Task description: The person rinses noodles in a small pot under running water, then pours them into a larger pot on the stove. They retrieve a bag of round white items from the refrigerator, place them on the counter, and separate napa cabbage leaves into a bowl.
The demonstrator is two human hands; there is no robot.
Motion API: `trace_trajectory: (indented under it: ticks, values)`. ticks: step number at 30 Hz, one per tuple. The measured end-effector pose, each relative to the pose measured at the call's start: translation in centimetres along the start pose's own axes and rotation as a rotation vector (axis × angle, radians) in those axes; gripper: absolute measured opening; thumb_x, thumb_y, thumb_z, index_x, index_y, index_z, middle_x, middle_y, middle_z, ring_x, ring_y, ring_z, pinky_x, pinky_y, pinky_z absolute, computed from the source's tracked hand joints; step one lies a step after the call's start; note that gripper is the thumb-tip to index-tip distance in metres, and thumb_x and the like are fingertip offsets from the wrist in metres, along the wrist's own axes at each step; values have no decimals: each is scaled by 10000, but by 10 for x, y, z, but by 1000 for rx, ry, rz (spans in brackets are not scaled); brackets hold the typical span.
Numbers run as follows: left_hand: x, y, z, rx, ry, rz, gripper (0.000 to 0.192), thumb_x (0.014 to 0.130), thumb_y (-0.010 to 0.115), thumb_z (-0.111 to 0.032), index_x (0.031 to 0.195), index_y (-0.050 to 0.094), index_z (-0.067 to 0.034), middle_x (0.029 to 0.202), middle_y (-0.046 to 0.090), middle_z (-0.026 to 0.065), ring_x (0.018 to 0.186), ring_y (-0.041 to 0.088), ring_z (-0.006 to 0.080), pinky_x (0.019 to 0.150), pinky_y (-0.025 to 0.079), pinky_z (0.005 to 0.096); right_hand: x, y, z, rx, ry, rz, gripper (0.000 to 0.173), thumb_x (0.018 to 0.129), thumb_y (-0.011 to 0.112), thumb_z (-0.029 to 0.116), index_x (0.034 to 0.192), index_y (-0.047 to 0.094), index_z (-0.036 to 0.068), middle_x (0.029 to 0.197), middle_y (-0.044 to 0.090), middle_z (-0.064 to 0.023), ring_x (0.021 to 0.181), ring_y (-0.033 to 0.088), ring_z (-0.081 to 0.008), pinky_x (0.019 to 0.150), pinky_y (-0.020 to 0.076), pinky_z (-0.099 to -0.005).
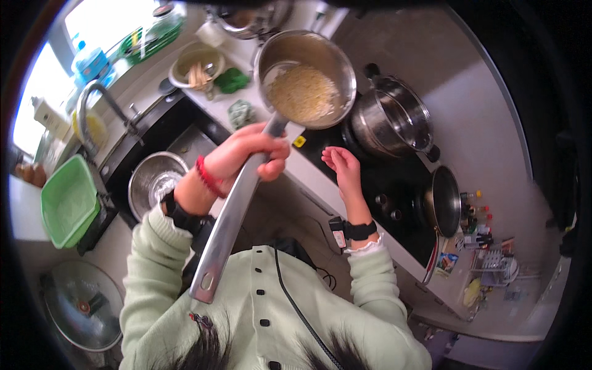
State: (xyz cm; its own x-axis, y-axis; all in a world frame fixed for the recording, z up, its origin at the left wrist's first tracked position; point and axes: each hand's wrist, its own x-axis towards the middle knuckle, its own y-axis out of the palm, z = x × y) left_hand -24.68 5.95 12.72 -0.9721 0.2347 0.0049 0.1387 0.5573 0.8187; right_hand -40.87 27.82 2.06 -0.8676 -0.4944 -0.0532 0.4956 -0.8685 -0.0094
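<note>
My left hand (pixel 252 152) is closed around the long metal handle of a stainless steel saucepan (pixel 340 78), near where the handle meets the pan. Pale yellow grains, which look like soaked rice or millet, lie in the pan (pixel 303 95). The handle's far end points back toward my chest. My right hand (pixel 342 164) is raised over the edge of the black cooktop, holding nothing, its fingers close together but not curled into a fist. Just beyond it stands a steel steamer pot (pixel 379 122) with black side handles.
A frying pan (pixel 446 201) sits on the cooktop's right. At left are a sink with a metal bowl (pixel 157 185), a faucet (pixel 108 95), a green basin (pixel 69 201) and a glass lid (pixel 83 305). A bowl (pixel 178 76) of wooden pegs stands behind; bottles (pixel 476 210) line the right.
</note>
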Motion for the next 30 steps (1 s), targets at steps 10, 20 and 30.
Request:
trace_trajectory:
  ticks: [10,20,30]
  values:
    - [309,73,30,1237,-274,-308,194,799,548,-166,670,550,-21,614,551,69,540,540,162,489,442,301,-50,-149,-4,113,-52,-152,190,909,508,151,973,597,-5,896,626,-70,803,591,-128,781,478,-257]
    - [489,-27,87,2467,-710,268,314,707,588,-223,921,645,0,884,639,146,797,618,262,697,483,392,-79,-234,-13,225,-61,-263,200,915,498,137,987,578,-32,920,615,-99,846,587,-158,798,470,-274]
    - [414,13,62,136,-817,-232,175,888,491,-127,850,451,39,730,521,102,635,541,156,527,471,233,-78,-236,-7,173,-57,-362,194,906,511,150,963,596,-15,886,631,-90,812,602,-153,782,478,-274]
